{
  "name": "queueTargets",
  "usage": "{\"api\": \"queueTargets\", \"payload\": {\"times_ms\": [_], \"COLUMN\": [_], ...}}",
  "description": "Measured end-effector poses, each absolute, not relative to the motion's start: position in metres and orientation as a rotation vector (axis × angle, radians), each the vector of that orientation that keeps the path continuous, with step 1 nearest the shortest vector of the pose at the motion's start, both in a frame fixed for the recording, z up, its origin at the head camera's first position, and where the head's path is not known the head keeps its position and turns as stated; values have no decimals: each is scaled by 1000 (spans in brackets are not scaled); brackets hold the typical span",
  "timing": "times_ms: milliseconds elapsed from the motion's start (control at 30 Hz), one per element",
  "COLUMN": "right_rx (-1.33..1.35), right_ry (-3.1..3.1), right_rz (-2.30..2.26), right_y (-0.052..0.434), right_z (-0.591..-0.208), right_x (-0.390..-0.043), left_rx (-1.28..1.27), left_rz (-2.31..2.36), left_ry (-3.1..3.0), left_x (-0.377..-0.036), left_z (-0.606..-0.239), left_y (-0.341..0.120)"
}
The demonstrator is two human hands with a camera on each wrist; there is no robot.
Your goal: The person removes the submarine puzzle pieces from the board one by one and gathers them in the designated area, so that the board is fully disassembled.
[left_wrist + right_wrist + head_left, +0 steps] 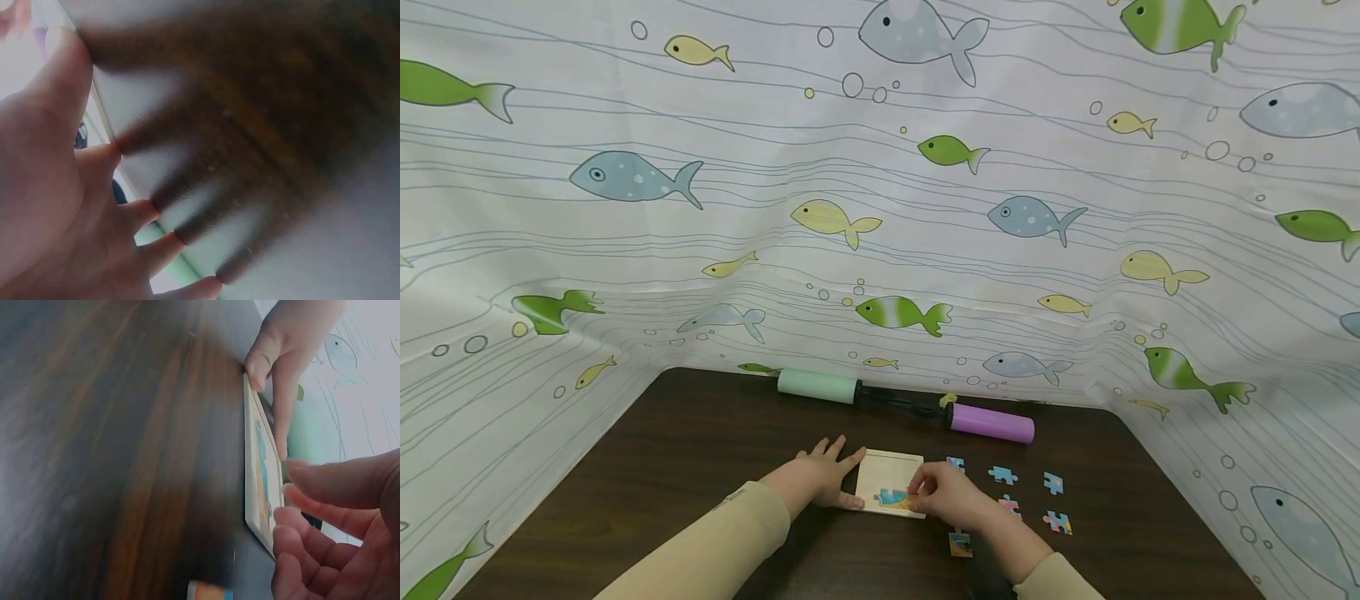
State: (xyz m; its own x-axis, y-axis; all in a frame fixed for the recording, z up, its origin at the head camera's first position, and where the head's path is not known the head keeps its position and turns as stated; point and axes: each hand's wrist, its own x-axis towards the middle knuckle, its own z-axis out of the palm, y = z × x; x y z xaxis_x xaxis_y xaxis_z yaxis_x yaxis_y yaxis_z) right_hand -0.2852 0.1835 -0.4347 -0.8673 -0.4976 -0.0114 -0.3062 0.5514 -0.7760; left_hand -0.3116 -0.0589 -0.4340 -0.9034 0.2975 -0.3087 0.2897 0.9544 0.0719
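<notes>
A square wooden puzzle tray [889, 467] lies on the dark table, with joined blue and orange puzzle pieces [892, 498] along its near edge. My left hand [829, 479] has its fingers spread on the table; thumb and index finger touch the tray's left side. In the left wrist view, the left hand's fingers [165, 250] are straight and apart. My right hand [946, 495] is over the tray's near right corner, thumb and fingertips brought together. It appears to pinch a small puzzle piece [906, 489], mostly hidden by the fingers.
Right of the tray lie several loose puzzle pieces [1002, 475], some partly behind the right hand and forearm. A mint green cylinder [817, 386] and a purple cylinder [992, 423] with black ends lie at the back. A fish-print curtain [880, 267] surrounds the table.
</notes>
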Motion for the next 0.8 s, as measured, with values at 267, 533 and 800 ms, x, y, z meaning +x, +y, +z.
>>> {"api": "queueTargets", "payload": {"times_ms": [267, 533, 800], "right_rx": [-626, -600, -608], "right_ry": [2606, 2651, 2663], "right_rz": [-1160, -1102, -1088], "right_y": [165, 157, 154], "right_z": [-441, -444, -443], "right_x": [-296, -298, -295], "left_rx": [448, 451, 463], "left_rz": [70, 95, 75], "left_ry": [2804, 2801, 2805], "left_x": [-310, -312, -314], "left_z": [-433, -434, -436], "left_y": [-60, -61, -62]}}
